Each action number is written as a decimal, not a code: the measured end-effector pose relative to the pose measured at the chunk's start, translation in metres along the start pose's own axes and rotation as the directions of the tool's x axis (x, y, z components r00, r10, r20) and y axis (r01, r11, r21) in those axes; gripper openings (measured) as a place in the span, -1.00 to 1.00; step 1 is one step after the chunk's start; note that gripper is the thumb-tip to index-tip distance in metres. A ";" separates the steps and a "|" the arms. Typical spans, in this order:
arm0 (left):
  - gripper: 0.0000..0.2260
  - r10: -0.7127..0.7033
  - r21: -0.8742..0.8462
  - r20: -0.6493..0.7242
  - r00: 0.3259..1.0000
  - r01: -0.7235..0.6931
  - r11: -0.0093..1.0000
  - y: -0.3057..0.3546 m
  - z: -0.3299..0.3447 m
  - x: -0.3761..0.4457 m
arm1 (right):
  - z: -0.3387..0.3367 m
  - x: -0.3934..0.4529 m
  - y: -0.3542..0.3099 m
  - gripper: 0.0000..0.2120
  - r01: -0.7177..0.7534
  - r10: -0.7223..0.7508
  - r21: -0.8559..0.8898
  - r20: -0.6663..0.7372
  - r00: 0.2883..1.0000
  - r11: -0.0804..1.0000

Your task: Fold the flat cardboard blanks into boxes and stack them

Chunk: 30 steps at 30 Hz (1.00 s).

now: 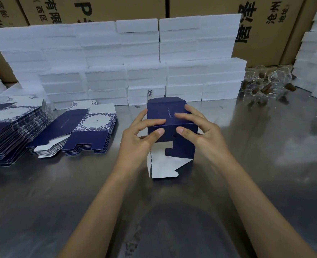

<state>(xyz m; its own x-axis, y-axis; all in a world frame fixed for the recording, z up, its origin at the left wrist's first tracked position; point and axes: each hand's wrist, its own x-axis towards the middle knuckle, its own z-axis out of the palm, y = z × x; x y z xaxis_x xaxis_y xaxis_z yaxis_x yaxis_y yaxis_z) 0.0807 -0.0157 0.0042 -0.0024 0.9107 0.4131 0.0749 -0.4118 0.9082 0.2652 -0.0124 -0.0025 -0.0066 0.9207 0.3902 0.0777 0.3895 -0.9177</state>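
At the centre of the frame a dark blue box [169, 125], half formed, stands on the steel desk [247, 164] with both hands on it. Its top panel faces up, and on the near side a notched blue flap hangs down with a white-backed flap spread out flat on the desk below it. The left hand [137, 140] grips the box's left edge, fingers [152, 122] curled over the top and the thumb pressed against the near face. The right hand [200, 131] holds the right edge the same way, fingers laid across the top panel and the thumb on the front.

Just left of the box, in the middle left of the frame, lies a low stack of flat blanks [85, 131], blue with a white floral panel, and at the far left edge a taller, slumping pile of blanks [12, 131]. Behind all of this, across the upper half, white foam blocks [144, 62] are stacked in rows like a wall. To the upper right, clear glass bottles [265, 84] with cork stoppers lie on the desk, with more foam at the right edge. Brown printed cartons [265, 34] fill the background
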 end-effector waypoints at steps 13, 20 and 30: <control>-0.77 -0.085 -0.139 -0.242 0.967 0.052 0.989 -0.005 -0.007 0.004 | -0.018 0.008 0.010 -0.58 -0.232 0.264 0.163 -0.217 0.940 0.959; -0.84 -0.450 -0.400 -0.099 0.887 0.379 0.834 -0.019 0.007 0.003 | -0.003 0.003 -0.003 -0.36 -0.177 0.169 0.214 0.057 0.984 0.961; -0.88 -0.676 -0.155 0.312 0.668 0.738 0.657 -0.027 0.020 -0.007 | -0.004 -0.002 -0.016 -0.52 -0.050 0.052 -0.191 0.006 0.999 0.980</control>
<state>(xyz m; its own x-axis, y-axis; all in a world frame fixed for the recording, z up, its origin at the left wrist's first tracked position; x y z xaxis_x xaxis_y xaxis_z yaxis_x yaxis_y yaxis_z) 0.0987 -0.0103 -0.0241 0.2588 0.8968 -0.3589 -0.1068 0.3958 0.9121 0.2676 -0.0207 0.0119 -0.0084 0.9399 0.3413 0.2667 0.3310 -0.9051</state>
